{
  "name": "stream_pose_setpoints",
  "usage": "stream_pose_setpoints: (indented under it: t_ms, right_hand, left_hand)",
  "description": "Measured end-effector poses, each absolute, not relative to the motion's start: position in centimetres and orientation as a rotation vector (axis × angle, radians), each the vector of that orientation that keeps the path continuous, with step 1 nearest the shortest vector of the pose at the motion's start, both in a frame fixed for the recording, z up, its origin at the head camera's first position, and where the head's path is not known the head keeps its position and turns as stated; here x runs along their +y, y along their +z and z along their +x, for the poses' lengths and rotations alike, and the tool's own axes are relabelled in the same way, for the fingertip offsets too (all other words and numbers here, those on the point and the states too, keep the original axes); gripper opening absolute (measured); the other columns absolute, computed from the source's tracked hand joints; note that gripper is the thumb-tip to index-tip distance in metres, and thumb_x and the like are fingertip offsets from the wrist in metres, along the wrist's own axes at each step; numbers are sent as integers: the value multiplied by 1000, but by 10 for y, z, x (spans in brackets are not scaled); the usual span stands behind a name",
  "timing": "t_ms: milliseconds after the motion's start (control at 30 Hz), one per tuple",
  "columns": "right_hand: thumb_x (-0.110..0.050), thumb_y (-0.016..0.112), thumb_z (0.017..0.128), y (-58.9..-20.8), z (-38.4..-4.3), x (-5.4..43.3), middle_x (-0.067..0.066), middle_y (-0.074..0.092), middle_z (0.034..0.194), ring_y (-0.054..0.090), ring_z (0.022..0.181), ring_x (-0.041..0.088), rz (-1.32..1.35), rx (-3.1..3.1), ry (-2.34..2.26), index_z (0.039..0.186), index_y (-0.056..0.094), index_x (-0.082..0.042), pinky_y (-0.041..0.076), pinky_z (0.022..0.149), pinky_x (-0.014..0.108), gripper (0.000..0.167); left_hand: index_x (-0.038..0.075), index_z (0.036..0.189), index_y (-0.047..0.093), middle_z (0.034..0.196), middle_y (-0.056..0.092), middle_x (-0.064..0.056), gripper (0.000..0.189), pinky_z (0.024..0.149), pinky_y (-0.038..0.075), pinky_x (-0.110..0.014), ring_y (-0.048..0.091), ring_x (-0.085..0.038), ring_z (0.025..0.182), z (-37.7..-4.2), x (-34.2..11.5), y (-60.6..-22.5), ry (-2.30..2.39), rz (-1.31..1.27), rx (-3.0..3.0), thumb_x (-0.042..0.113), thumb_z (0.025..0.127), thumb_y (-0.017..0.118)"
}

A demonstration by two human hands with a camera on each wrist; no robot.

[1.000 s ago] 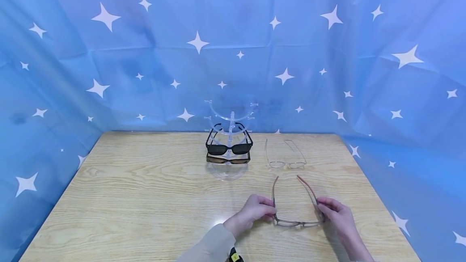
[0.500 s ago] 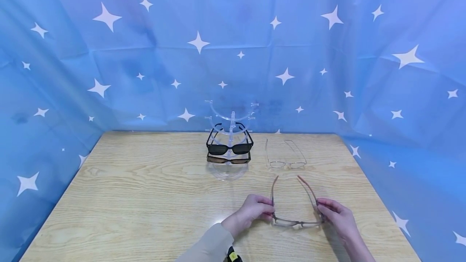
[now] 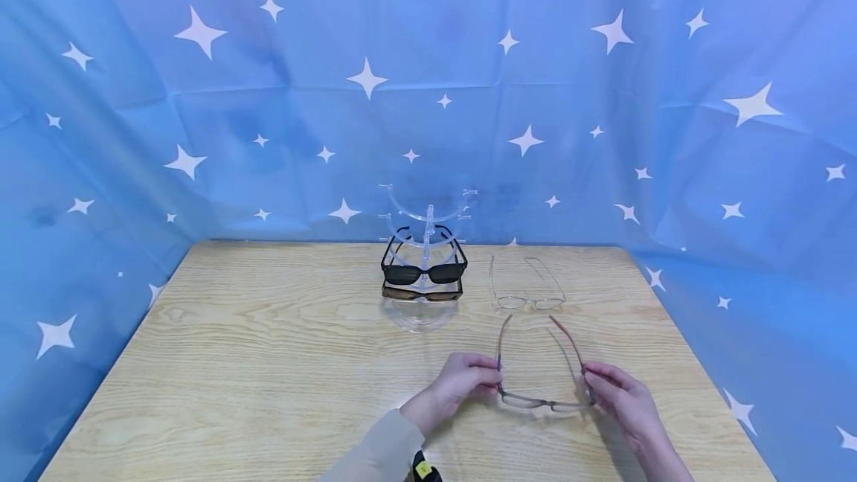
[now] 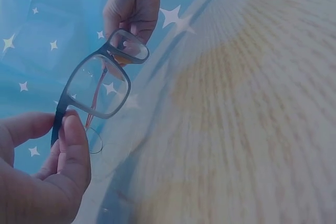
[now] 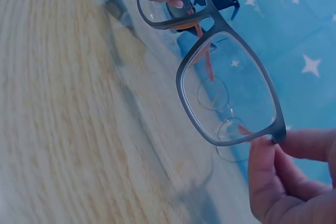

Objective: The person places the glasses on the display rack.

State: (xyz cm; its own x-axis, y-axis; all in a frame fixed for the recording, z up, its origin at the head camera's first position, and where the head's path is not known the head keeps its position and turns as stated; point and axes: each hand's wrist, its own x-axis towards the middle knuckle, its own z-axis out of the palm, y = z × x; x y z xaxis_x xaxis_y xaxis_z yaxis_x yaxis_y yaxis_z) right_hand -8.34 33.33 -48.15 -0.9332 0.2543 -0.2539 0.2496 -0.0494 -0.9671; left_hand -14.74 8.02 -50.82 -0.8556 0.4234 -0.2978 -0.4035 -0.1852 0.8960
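Observation:
A pair of grey-framed eyeglasses [image 3: 550, 404] with clear lenses and reddish temple tips is held between both hands, temples spread and pointing away from me. My left hand [image 3: 462, 381] pinches the left temple close to its hinge. On the other side my right hand [image 3: 621, 396] pinches the right temple near the frame corner. In the left wrist view the thumb and fingers [image 4: 73, 145] grip the dark temple. The right wrist view shows the front of the frame [image 5: 273, 80] above the wooden table [image 5: 68, 129], its shadow falling on the wood.
A clear acrylic eyewear stand [image 3: 428, 222] stands at the back middle, bearing black sunglasses [image 3: 423, 274] above brown-tinted glasses [image 3: 422, 294]. Thin wire-rimmed glasses [image 3: 529, 303] lie on the table beyond the held pair. A blue star-patterned curtain [image 3: 301, 125] closes off the back and sides.
Both hands keep their grip on the eyeglasses. The frame has risen slightly and shifted a little away from me, and the left hand has moved a bit left and forward.

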Motion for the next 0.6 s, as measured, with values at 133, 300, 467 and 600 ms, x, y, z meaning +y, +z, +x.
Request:
stream_pose_setpoints:
  t_ms: [133, 300, 467, 600]
  right_hand:
    - [-2, 61, 88, -481, -84, 331, -9, 68, 83, 62, 73, 3, -532, -2108, 2259, 89, 72, -22, 51, 59, 15, 22]
    - [0, 60, 89, -480, -85, 326, -5, 70, 85, 66, 79, 6, -494, -2047, 2347, 90, 73, -21, 53, 64, 14, 24]
    - [0, 60, 88, -477, -85, 320, -3, 71, 85, 67, 80, 7, -484, -2009, 2394, 89, 74, -21, 53, 65, 14, 26]
    - [2, 61, 88, -475, -86, 313, -2, 71, 85, 67, 80, 7, -454, -1991, 2416, 89, 74, -21, 54, 66, 15, 26]
  left_hand:
    - [-13, 99, 63, 79, 65, -6, 23, 62, 56, -21, 59, -9, 59, -149, 75, -505, 2093, 38, 1546, -9, 76, 63]
    - [-14, 101, 61, 78, 64, -6, 25, 63, 56, -21, 59, -9, 59, -150, 69, -501, 2105, 41, 1519, -9, 77, 62]
    - [-14, 104, 61, 77, 65, -6, 27, 63, 56, -22, 59, -8, 58, -151, 62, -498, 2106, 36, 1519, -8, 78, 62]
    - [-13, 104, 62, 75, 64, -4, 27, 61, 56, -20, 60, -8, 58, -153, 55, -497, 2112, 14, 1507, -8, 77, 64]
